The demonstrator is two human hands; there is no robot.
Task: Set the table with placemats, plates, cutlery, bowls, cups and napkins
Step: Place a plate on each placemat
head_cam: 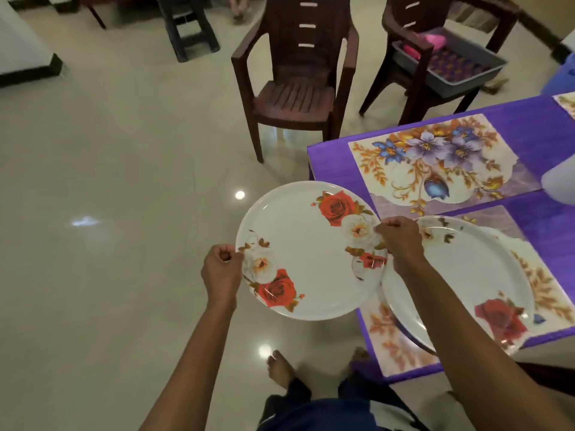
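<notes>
I hold a white plate with red and white roses [306,253] in the air, left of the table corner and over the floor. My left hand [221,269] pinches its left rim. My right hand [401,241] pinches its right rim. A second rose plate [476,281] lies on the near floral placemat [392,346] on the purple tablecloth [529,135]. Behind it lies another floral placemat [435,160] with nothing on it. A corner of a third placemat [564,102] shows at the far right edge.
Two dark brown plastic chairs [298,82] stand beyond the table; the right one carries a grey tray [448,62] with pink items. A dark stool [189,23] stands farther back. A white blurred object [560,185] sits at the table's right edge. My bare feet [280,367] are on the glossy floor.
</notes>
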